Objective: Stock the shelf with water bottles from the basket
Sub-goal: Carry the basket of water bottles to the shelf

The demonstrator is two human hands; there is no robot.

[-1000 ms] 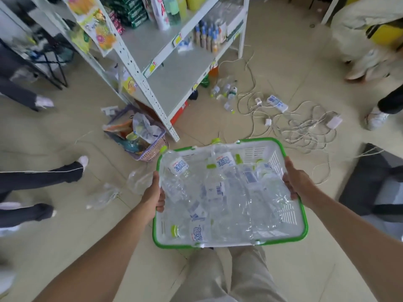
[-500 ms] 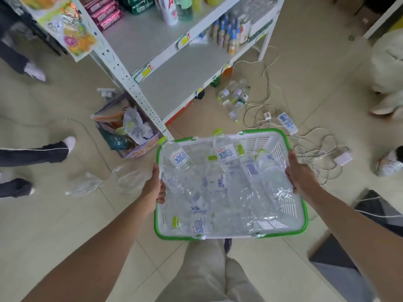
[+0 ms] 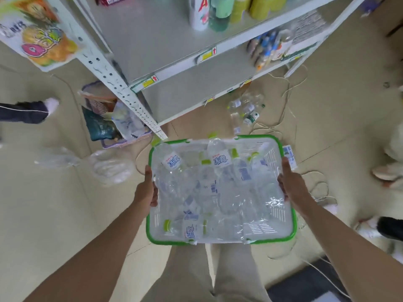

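I hold the basket [image 3: 150, 227] with left grip [image 3: 146, 190] and right grip [image 3: 291, 184] clamped on its side rims | bottles [image 3: 209, 188] lie jumbled inside, between both grips, equally near | shelf [image 3: 196, 88] ahead, beyond the far rim

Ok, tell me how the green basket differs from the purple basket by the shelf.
The green basket is held up by the left hand and right hand; the purple basket sits on the floor. The green basket holds clear water bottles; the purple basket holds packets and bags. Both are open-topped.
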